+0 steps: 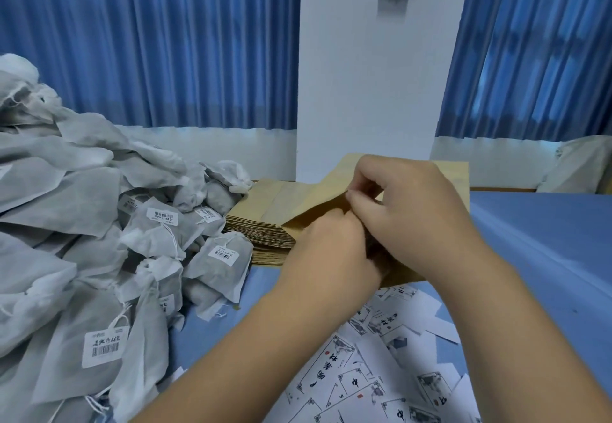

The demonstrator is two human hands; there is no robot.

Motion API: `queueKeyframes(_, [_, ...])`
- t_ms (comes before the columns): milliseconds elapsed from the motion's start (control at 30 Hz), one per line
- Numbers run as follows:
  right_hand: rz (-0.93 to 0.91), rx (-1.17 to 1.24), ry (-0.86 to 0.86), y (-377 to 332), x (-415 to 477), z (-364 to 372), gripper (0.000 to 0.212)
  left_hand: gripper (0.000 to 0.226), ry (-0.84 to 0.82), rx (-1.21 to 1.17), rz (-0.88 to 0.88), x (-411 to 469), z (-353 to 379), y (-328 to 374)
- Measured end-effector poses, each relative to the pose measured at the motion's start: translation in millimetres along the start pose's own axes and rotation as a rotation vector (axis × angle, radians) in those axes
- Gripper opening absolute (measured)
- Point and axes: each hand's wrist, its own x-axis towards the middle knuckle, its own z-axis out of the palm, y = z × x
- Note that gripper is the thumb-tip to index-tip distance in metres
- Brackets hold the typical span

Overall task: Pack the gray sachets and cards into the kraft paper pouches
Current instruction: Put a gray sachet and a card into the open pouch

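Observation:
A kraft paper pouch [334,187] is lifted at centre, its mouth facing me. My right hand [407,210] pinches the pouch's upper edge with curled fingers. My left hand [331,247] grips its lower edge, fingers tucked at the opening. A flat stack of kraft pouches [261,224] lies just left of my hands. Gray sachets [215,263] with barcode labels and strings are heaped across the left of the table. White printed cards [374,369] lie scattered below my forearms at the lower right. Whatever is inside the held pouch is hidden.
The blue table surface [536,243] stretches to the right of my hands. A white pillar [371,74] and blue curtains [159,41] stand behind the table. A pale bag [576,164] sits at the far right edge.

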Motion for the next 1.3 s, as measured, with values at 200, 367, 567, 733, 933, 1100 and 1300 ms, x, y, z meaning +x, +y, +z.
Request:
queueKeyframes(200, [0.047,-0.001,0.007,5,1,-1,0.011,0.016,0.008,-0.026,0.098,2,7,-3])
queueKeyframes(367, [-0.025,0.054,0.027,-7,-1,1,0.011,0.027,0.161,0.392,0.035,1,12,-18])
queueKeyframes(567, [-0.009,0.005,0.003,-2,-4,21,0.009,0.025,-0.053,-0.104,0.009,10,9,-25])
queueKeyframes(733, [0.035,0.043,0.052,9,-5,24,0.013,0.013,0.026,-0.17,0.099,-5,-7,-37])
queueKeyframes(933, [0.07,0.022,-0.059,9,-7,33,0.015,0.027,0.085,0.471,-0.33,-24,-34,-101])
queueKeyframes(1100, [0.081,0.013,-0.101,7,-7,34,0.017,0.046,-0.225,0.763,-0.557,-34,-2,-127])
queueKeyframes(1300, [0.091,0.033,-0.087,12,-6,29,0.016,0.041,-0.255,0.698,-0.547,-31,4,-144])
